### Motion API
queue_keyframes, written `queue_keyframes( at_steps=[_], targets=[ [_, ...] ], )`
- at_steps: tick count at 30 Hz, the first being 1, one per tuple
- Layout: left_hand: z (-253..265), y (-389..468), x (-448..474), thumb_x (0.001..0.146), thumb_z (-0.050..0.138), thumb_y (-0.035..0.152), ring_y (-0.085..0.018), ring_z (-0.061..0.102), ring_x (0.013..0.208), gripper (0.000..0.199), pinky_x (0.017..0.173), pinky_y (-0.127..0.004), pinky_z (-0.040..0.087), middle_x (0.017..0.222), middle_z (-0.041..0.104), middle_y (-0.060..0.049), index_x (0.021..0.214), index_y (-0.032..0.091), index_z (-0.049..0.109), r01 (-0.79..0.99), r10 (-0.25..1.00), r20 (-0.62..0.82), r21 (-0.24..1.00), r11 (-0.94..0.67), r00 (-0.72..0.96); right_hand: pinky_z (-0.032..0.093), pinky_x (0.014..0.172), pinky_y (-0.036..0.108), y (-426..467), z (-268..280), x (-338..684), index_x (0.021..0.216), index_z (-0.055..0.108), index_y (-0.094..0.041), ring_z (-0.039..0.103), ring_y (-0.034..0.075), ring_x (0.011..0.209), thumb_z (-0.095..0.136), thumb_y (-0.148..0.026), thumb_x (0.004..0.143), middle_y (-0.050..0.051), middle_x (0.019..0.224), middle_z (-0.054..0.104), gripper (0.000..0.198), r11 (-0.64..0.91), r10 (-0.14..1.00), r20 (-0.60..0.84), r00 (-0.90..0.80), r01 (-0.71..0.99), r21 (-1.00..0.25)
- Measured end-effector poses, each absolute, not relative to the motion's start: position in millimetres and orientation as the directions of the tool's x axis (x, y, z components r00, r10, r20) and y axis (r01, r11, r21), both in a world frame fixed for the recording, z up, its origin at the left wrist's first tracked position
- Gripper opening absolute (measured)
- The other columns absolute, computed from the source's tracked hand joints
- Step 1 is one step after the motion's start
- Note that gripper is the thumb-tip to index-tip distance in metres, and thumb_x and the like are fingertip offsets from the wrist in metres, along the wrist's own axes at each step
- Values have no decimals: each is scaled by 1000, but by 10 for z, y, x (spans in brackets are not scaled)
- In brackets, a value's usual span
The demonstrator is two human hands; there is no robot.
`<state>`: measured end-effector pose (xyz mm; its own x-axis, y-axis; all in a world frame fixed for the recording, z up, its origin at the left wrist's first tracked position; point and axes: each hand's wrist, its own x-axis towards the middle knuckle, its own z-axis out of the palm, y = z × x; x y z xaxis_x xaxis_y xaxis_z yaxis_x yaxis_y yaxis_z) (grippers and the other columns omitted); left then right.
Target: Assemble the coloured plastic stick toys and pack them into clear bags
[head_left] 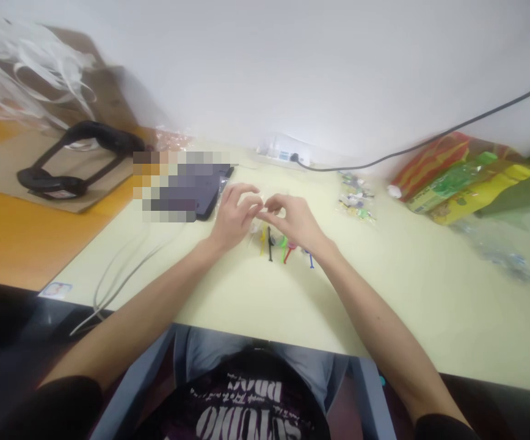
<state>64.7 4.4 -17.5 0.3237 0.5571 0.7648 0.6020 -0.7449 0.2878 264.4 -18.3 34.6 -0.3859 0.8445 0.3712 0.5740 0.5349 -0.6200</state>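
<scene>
Over the middle of the pale table (246, 293), my left hand (236, 214) and my right hand (295, 217) meet at the fingertips. Both are closed in a pinch; what lies between the fingers is too small and blurred to name. Just below them several small coloured plastic sticks lie on the tabletop. Among these are a yellow stick (262, 241), a black stick (270, 244), a red stick (289, 254) and a blue stick (311, 260). A green stick (284, 249) lies beside the red one, partly covered by my right hand.
A dark tablet-like device (210, 189), partly pixelated, lies left of my hands. Small bagged pieces (356, 198) sit to the right, near a green-labelled bottle (448, 183) and a yellow packet (480, 195). A black cable (370, 164) crosses to a white power strip (286, 153). Thin wires (123, 275) hang front left.
</scene>
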Motion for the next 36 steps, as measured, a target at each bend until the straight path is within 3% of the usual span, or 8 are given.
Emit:
queue_keyframes(
  at_steps=[4,7,10,15,18,24,31,36],
  targets=[
    [-155,96,595,109,44,47,-27,52,136,28,119,-52,39,141,60,-9,124,29,60,593,578,737,302,-746,352,51,89,33,-134,401,2654,86,77,-21,72,21,88,66,-25,96,2,91,80,15,511,859,380,-343,541,-668],
    [-159,169,552,96,54,72,-35,33,155,78,128,-57,24,165,38,-15,158,29,34,585,575,691,266,-766,438,51,96,35,-126,457,2680,87,78,-22,74,23,96,66,-23,94,4,97,81,14,540,841,428,-333,573,-617],
    [-188,232,529,81,65,83,-42,15,162,119,130,-63,12,174,18,-19,168,25,8,642,635,618,259,-722,464,50,104,37,-155,510,2707,92,79,-22,74,25,107,65,-23,94,4,109,81,14,603,798,451,-401,540,-588],
    [-224,284,530,87,67,70,-40,36,152,109,129,-64,12,164,38,-18,169,25,11,703,714,527,275,-656,461,48,110,37,-206,587,2724,89,78,-23,72,25,118,64,-21,91,3,124,78,14,608,775,374,-510,438,-662],
    [-230,309,547,88,69,58,-37,47,141,101,128,-62,17,150,52,-16,168,25,18,719,715,526,250,-648,461,55,98,36,-150,589,2702,92,77,-20,75,24,105,71,-25,87,7,117,79,10,492,833,256,-490,444,-749],
    [-278,346,634,88,70,46,-37,45,134,93,126,-61,21,141,53,-14,167,26,25,742,703,548,205,-639,454,58,83,35,61,500,2606,83,75,-16,74,23,83,73,-34,87,8,81,77,19,191,946,70,-317,369,-910],
    [-275,371,616,82,76,46,-36,48,129,95,124,-60,25,133,57,-13,164,24,32,771,743,533,238,-591,405,59,93,38,43,571,2636,70,62,-20,70,24,112,75,-27,85,8,98,77,21,196,898,132,-420,113,-974],
    [-255,362,608,84,75,49,-36,49,129,91,124,-59,25,134,57,-13,163,26,35,754,732,547,251,-607,407,62,94,40,27,541,2653,97,73,-19,74,22,100,78,-30,86,6,102,78,17,96,861,43,-507,78,-992]
  ],
)
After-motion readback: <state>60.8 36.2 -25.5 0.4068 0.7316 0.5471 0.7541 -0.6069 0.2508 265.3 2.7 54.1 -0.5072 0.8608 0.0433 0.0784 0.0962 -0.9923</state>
